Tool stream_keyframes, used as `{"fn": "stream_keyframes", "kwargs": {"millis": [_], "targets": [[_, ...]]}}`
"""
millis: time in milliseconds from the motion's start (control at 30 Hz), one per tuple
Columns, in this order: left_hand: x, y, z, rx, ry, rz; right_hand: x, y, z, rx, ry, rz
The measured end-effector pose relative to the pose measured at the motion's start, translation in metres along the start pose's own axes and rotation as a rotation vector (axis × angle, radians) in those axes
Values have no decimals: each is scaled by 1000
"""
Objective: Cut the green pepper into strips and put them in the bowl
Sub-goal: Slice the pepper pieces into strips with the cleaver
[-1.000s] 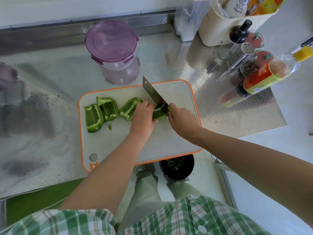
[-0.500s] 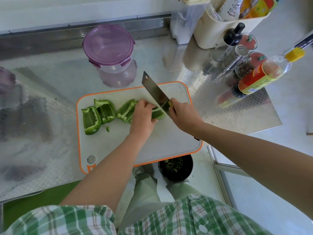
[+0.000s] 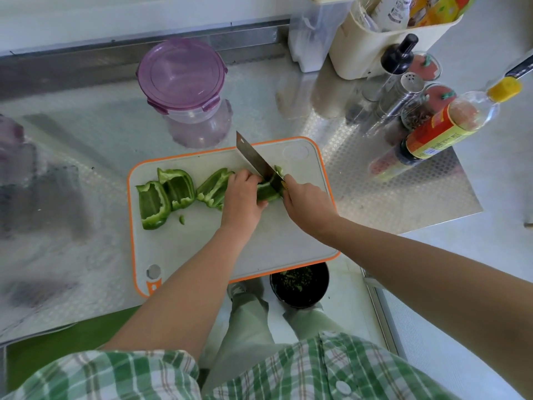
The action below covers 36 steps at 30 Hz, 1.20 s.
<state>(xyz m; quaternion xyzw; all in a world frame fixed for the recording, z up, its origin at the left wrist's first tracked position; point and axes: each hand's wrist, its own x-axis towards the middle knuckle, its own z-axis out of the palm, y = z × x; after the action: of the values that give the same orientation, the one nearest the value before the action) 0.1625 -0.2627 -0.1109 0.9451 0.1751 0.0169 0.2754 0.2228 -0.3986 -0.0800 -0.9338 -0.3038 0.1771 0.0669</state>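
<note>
Steel counter (image 3: pixel 259 105) holds a cutting board (image 3: pixel 202 243); left hand (image 3: pixel 242 200) curls over a pepper piece (image 3: pixel 266 192), right hand (image 3: pixel 307 203) grips the knife (image 3: pixel 253 160).

Bright daylight, counter glare, blurred left edge

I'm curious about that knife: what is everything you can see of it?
The knife is a cleaver with a broad, rectangular blade of dull grey metal. The right hand grips its handle, which is hidden. The blade slants over the board, far corner pointing away and leftward, its near part meeting the pepper piece that the left hand holds down. Green shows on both sides of the blade.
</note>
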Motion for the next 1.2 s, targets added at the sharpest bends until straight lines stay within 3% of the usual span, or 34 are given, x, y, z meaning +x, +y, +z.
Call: {"fn": "stream_keyframes", "kwargs": {"millis": [233,400,733,1033,1200], "targets": [[-4,-1,-2,-60,13,-1,5,7,-8,122,86,21],[-2,-2,-2,-74,13,-21,7,7,-22,59,13,-86],[-1,-2,-1,-59,7,-33,2,2,-2,175,-18,28],[0,0,-4,-80,-24,-56,12,-12,5,158,61,92],[0,0,-6,-113,-24,-72,8,1,-7,209,73,9]]}}
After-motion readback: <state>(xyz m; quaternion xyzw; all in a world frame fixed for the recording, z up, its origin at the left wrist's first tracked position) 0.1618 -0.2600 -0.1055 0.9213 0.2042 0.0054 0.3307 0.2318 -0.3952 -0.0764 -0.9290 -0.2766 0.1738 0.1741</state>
